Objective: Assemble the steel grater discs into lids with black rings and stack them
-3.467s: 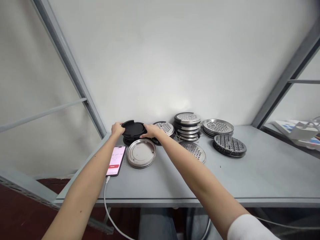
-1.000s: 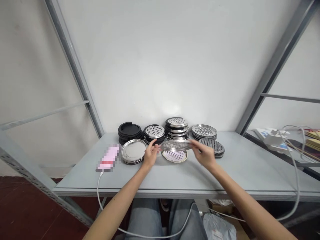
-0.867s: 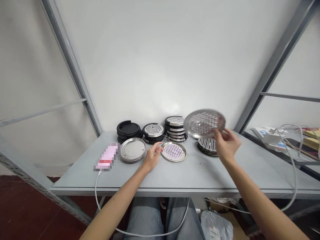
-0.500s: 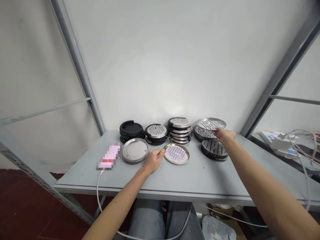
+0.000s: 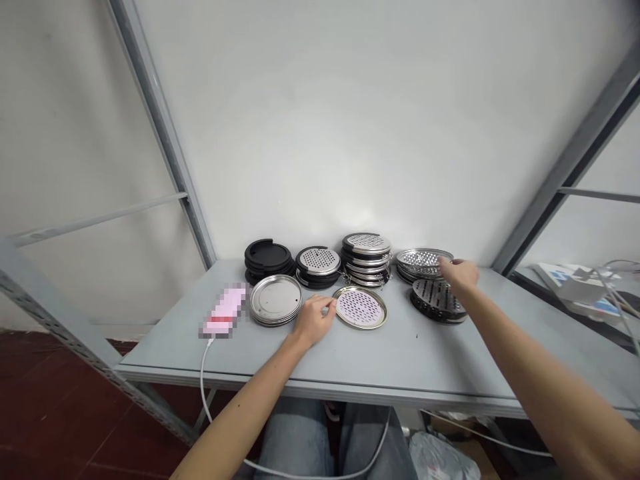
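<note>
My left hand [image 5: 316, 320] has its thumb and fingers pinched at the left rim of a round gold-rimmed plate [image 5: 383, 316], which lies on the table with a lilac slotted disc [image 5: 359, 307] inside. At the right, my right hand [image 5: 460, 273] grips the right rim of a shiny round grater plate [image 5: 423, 260] on top of a stack of similar plates. Just in front of that stack sits a darker pile of slotted grater discs [image 5: 436, 297]. Left of my left hand is a stack of plain silver lids [image 5: 276, 298].
Along the wall stand black ring frames [image 5: 269, 253], a perforated disc in a black ring [image 5: 318, 260] and a taller stack with wire clasps [image 5: 367, 244]. A blurred pink phone [image 5: 226, 310] with a white cable [image 5: 203, 373] lies left. Metal shelf posts [image 5: 165, 140] flank the table [image 5: 380, 367].
My right hand has lowered the grater plate from above onto its stack. My left hand stays at the gold-rimmed plate. The view has shifted slightly.
</note>
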